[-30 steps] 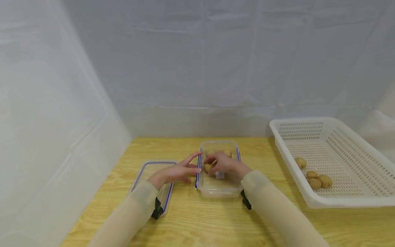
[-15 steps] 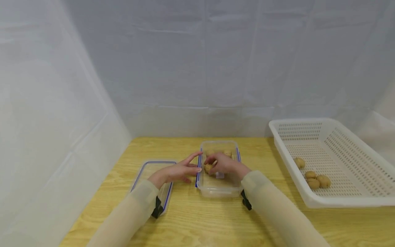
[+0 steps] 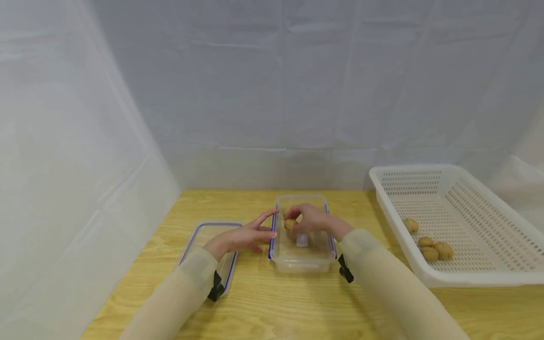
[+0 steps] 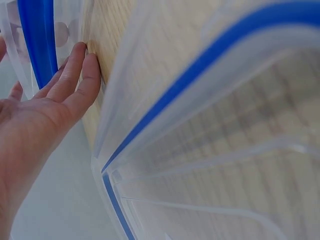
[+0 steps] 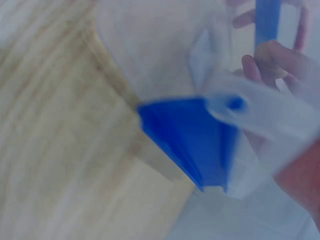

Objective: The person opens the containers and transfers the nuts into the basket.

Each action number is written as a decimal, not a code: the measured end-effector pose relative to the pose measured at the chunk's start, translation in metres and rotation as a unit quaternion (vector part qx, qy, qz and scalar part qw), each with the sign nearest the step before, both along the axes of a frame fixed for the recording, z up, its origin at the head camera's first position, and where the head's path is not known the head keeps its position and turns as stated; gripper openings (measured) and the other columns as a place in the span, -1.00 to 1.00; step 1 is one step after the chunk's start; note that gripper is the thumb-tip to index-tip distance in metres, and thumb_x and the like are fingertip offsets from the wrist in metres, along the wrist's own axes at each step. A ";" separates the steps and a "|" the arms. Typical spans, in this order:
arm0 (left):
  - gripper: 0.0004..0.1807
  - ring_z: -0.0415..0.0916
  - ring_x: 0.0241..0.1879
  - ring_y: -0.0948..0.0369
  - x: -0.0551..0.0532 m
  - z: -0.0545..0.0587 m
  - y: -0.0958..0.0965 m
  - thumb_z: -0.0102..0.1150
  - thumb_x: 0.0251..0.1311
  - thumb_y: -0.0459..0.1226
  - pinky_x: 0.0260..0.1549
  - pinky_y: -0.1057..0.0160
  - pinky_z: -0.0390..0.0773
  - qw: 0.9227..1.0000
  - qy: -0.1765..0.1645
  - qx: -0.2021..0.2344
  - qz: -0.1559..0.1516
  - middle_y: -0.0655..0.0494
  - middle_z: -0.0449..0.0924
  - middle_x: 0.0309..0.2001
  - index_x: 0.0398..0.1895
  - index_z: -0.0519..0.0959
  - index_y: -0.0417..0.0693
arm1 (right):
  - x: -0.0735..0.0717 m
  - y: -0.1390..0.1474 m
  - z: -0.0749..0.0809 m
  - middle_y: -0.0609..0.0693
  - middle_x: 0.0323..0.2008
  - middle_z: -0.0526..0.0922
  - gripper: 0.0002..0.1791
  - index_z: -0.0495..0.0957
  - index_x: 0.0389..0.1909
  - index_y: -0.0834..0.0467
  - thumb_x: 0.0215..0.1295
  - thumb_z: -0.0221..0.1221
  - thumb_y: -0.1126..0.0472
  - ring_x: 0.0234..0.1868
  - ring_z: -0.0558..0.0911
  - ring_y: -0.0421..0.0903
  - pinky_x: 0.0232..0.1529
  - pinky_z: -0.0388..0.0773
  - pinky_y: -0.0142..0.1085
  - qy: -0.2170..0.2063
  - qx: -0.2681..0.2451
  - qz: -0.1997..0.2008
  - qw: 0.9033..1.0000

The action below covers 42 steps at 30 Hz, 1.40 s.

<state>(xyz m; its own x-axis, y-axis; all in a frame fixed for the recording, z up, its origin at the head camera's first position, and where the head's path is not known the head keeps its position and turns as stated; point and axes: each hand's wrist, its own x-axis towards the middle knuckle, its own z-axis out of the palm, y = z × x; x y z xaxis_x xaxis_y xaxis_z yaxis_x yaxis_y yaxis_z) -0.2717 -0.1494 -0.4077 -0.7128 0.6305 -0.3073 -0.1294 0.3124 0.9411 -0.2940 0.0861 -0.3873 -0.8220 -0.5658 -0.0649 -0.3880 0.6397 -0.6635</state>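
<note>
A clear plastic food container [image 3: 302, 265] with blue side latches stands in the middle of the table. My right hand [image 3: 313, 220] reaches over it and pinches a small potato [image 3: 291, 224] between thumb and fingers; the right wrist view shows this potato [image 5: 266, 56] through the clear wall. The hand hides the container's far part. Along the container's left side, my left hand [image 3: 243, 237] has its fingers spread, fingertips right at the wall. In the left wrist view its fingers [image 4: 70, 80] lie close by a blue latch [image 4: 41, 40].
A clear lid with a blue seal [image 3: 203, 236] lies on the wooden table [image 3: 272, 307], partly under the left forearm. To the right stands a white perforated basket [image 3: 476, 279] with several potatoes [image 3: 444, 251]. White sheeting [image 3: 272, 94] closes off the back and left.
My right hand has shifted slightly up and back with the potato, which has moved a little away from me. The left hand stays in place. Potatoes seen earlier at the container's far end are now hidden.
</note>
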 end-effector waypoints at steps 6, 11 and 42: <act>-0.22 0.18 0.32 -0.24 -0.001 -0.001 0.001 0.02 0.43 -0.17 0.09 -0.24 0.35 1.000 -0.002 -0.001 0.001 -0.36 0.05 0.41 0.55 -0.17 0.29 | -0.002 0.011 0.018 0.07 -0.07 0.64 -0.61 0.59 -0.01 0.26 0.10 0.35 0.35 0.02 0.55 0.05 0.07 0.47 -0.13 0.029 0.000 0.023 0.999; -0.22 0.19 0.32 -0.23 -0.001 0.000 0.001 0.01 0.44 -0.16 0.10 -0.23 0.35 1.000 -0.003 -0.002 0.000 -0.36 0.08 0.40 0.55 -0.18 0.30 | 0.000 0.019 0.037 0.12 -0.05 0.61 -0.62 0.57 0.01 0.29 0.14 0.33 0.35 0.03 0.53 0.07 0.06 0.47 -0.12 0.022 -0.001 0.028 0.999; -0.21 0.16 0.31 -0.29 -0.003 -0.003 -0.004 0.02 0.43 -0.19 0.00 -0.10 0.46 1.000 0.005 0.007 -0.002 -0.40 0.05 0.39 0.56 -0.18 0.25 | 0.008 0.078 0.093 0.21 0.05 0.51 -0.56 0.48 0.16 0.33 0.26 0.25 0.34 0.08 0.50 0.15 0.04 0.50 -0.07 0.013 -0.016 0.011 1.000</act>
